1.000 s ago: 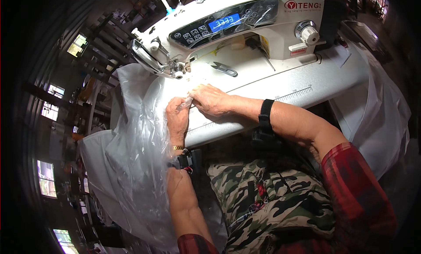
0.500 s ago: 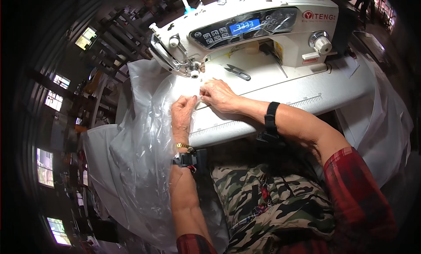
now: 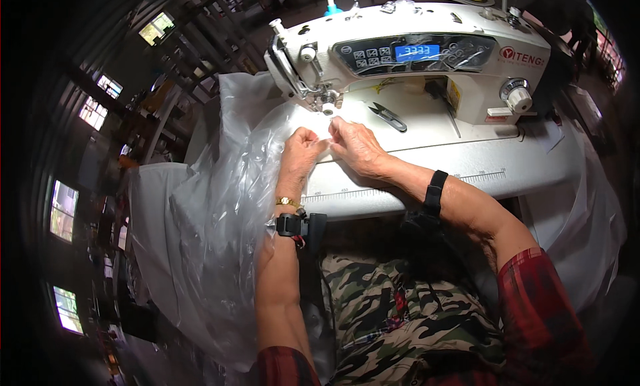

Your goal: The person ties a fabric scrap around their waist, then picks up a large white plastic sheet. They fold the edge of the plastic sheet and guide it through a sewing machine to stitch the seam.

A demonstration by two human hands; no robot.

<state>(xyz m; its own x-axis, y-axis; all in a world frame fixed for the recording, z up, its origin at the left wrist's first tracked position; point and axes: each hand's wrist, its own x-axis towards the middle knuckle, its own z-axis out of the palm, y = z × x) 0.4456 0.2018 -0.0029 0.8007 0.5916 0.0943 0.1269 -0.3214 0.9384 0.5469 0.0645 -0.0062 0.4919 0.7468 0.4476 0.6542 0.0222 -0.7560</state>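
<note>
I am looking down at a white sewing machine [image 3: 427, 59] on a white table [image 3: 507, 173], and I am keeping both hands close together just near of the presser foot [image 3: 327, 106]. My left hand [image 3: 300, 149] is curling in, fingers bent, pinching the edge of a clear plastic sheet [image 3: 220, 206]; my right hand [image 3: 357, 146] is meeting it from the right, fingertips closing on the same edge, so the two are nearly touching. I judge I am holding the film this way to keep its edge flat and lined up in front of the needle area, since so thin a sheet would slip or bunch otherwise. Neither hand is open; both are gripping lightly rather than clenching hard.

The rest of the plastic sheet is spilling off the left side of the table and hanging down toward my lap, probably so its weight stays out of the stitching line. A pair of small thread snips [image 3: 388, 117] is lying on the machine bed, just right of my right hand, within easy reach. A black strap [image 3: 435, 193] is sitting on my right forearm.
</note>
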